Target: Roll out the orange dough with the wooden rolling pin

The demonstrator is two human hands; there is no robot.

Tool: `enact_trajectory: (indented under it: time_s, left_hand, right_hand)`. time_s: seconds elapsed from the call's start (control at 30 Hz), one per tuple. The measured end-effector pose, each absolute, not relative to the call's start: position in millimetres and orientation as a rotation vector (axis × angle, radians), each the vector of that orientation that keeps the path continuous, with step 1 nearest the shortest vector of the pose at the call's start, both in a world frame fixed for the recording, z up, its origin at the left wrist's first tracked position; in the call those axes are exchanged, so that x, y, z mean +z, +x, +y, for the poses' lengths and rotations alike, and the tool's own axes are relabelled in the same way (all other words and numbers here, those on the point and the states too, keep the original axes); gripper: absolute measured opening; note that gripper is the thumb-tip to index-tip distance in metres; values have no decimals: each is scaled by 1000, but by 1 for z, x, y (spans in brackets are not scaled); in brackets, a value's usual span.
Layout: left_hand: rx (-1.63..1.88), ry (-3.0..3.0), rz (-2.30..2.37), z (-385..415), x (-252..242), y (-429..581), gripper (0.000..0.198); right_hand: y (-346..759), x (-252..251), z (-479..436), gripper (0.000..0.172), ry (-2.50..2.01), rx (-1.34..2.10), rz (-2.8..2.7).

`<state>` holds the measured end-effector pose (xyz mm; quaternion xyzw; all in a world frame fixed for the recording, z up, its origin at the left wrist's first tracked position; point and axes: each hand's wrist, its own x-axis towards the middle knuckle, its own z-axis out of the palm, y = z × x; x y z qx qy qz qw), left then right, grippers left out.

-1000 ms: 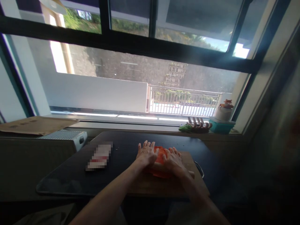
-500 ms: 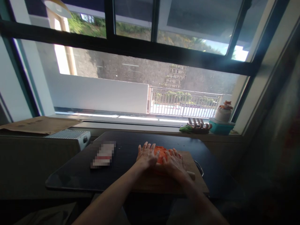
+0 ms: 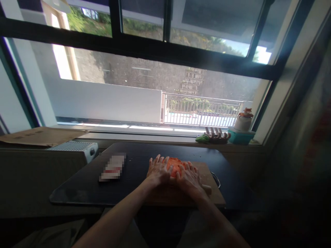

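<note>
Both my hands lie flat, side by side, on a wooden cutting board (image 3: 213,196) on a dark table (image 3: 85,193). My left hand (image 3: 157,170) and my right hand (image 3: 190,177) have their fingers stretched out over an orange flat piece (image 3: 174,164) that looks like dough. The palms press on a wooden rolling pin, whose pale end (image 3: 207,188) sticks out to the right of my right hand. Most of the pin is hidden under the hands.
A blurred-out flat packet (image 3: 113,167) lies on the table to the left. A metal handle (image 3: 216,178) juts from the board's right edge. A white heater (image 3: 74,148) and cardboard (image 3: 38,135) sit at left. The sill holds a teal box (image 3: 240,136) and a small rack (image 3: 216,134).
My hands stay flat on the pin and have shifted slightly over the orange piece. Its near edge, seen below my hands a second ago, is now covered. The camera view has also shifted a little.
</note>
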<state>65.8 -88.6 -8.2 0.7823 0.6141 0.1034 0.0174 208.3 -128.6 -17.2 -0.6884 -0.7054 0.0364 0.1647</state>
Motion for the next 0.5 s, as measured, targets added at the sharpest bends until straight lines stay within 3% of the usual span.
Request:
enact_trajectory:
  time_s: [0.5]
  left_hand:
    - [387,2436,1904,-67,-4,73,64]
  right_hand:
    - [215,-8,-103,52,-2061,265,-1987]
